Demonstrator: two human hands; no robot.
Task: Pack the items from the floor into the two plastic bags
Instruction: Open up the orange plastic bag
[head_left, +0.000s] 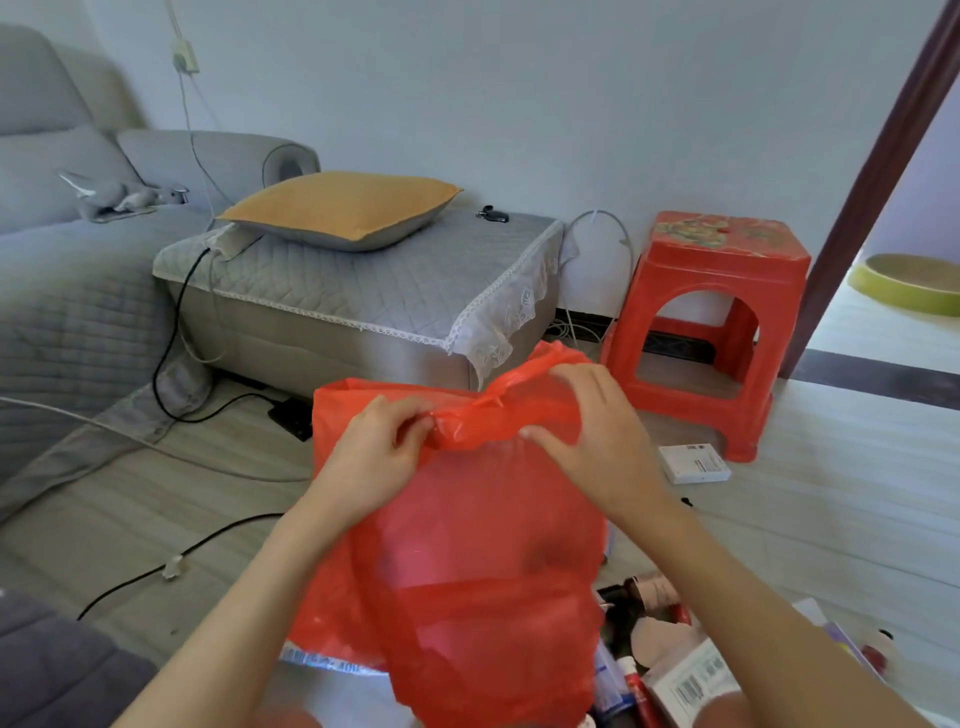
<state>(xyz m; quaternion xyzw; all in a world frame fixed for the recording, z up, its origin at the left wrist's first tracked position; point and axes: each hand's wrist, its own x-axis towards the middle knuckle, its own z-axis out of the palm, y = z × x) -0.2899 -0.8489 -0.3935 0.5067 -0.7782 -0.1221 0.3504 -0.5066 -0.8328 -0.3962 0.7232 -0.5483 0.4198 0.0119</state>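
Note:
A red plastic bag (467, 561) hangs in front of me, held up by both hands at its top edge. My left hand (379, 457) pinches the bunched rim on the left. My right hand (592, 431) grips the rim on the right, fingers curled over the plastic. Below the bag, at the lower right, several small items lie on the floor: a white box with a barcode (691, 680), a red tube (636, 686) and a small bottle (652, 592). Another white box (693, 462) lies by the stool.
A red plastic stool (711, 291) stands at the right against the wall. A grey ottoman (363, 301) with an orange cushion (343, 208) sits behind the bag, next to a grey sofa (62, 260). Black and white cables (171, 364) run across the floor at left.

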